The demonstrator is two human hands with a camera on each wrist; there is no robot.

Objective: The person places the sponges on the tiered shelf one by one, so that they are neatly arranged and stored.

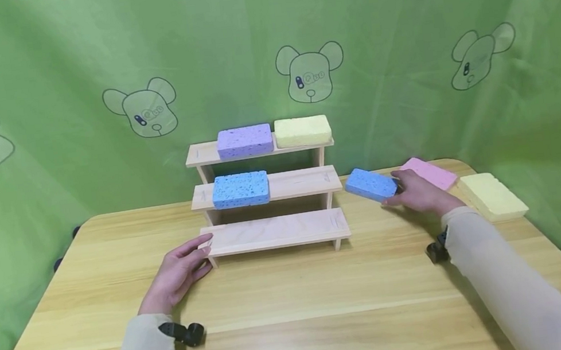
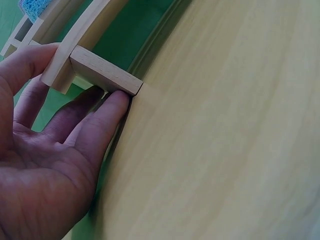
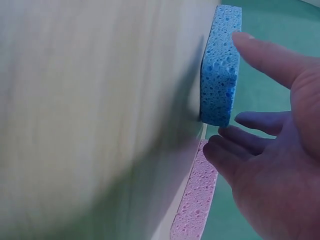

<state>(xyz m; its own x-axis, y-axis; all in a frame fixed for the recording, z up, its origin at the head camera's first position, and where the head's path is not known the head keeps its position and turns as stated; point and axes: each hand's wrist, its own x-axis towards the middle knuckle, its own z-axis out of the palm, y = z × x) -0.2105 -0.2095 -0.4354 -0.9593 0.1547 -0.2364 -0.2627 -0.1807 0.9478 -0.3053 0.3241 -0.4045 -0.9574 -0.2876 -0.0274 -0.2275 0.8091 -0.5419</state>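
My right hand (image 1: 420,191) has its thumb and fingers at the right end of a blue sponge (image 1: 369,184), beside a three-tier wooden stand (image 1: 277,233). In the right wrist view the thumb lies against that blue sponge (image 3: 220,70), and other fingertips are near its lower end. My left hand (image 1: 177,273) holds the left end of the stand's bottom step. The left wrist view shows fingers against the step's leg (image 2: 107,72). A second blue sponge (image 1: 240,190) sits on the middle step. Purple (image 1: 244,141) and pale yellow (image 1: 302,131) sponges are on the top step.
Behind my right hand a pink sponge (image 1: 430,173) lies on the wooden table (image 1: 296,312). Another pale yellow sponge (image 1: 493,197) lies near the table's right edge. A green curtain (image 1: 224,43) with bear-head prints hangs behind everything.
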